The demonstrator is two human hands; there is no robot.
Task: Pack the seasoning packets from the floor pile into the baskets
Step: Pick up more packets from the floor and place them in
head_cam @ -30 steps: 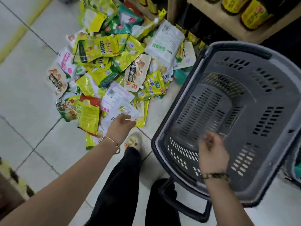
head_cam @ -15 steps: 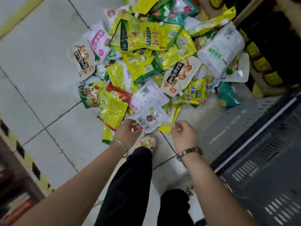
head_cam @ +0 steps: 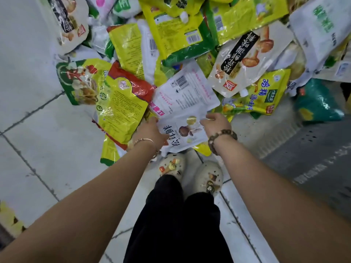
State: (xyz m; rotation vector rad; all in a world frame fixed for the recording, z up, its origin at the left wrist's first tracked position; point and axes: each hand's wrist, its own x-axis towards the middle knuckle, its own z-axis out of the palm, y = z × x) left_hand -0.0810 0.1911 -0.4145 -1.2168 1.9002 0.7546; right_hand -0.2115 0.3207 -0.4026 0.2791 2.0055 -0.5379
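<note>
A pile of seasoning packets [head_cam: 182, 44], mostly yellow, green and white, covers the floor ahead. Nearest me lies a white packet with a mushroom picture [head_cam: 183, 132]. My left hand [head_cam: 150, 130] grips its left edge, thumb laid over the front. My right hand [head_cam: 216, 123] has its fingers curled at the packet's right edge. Another white packet with a barcode [head_cam: 187, 93] lies just behind it. The grey basket [head_cam: 313, 158] shows only as a blurred wall at the right.
My two feet in pale clogs [head_cam: 190, 171] stand on the white tile floor [head_cam: 38, 149] just below the packet. A yellow and red packet [head_cam: 121, 103] lies left of my left hand. A teal packet [head_cam: 317, 103] sits by the basket.
The view has dropped closer to the pile and the basket has slid to the right edge. My right hand left the basket and reached the white mushroom packet, joining my left hand.
</note>
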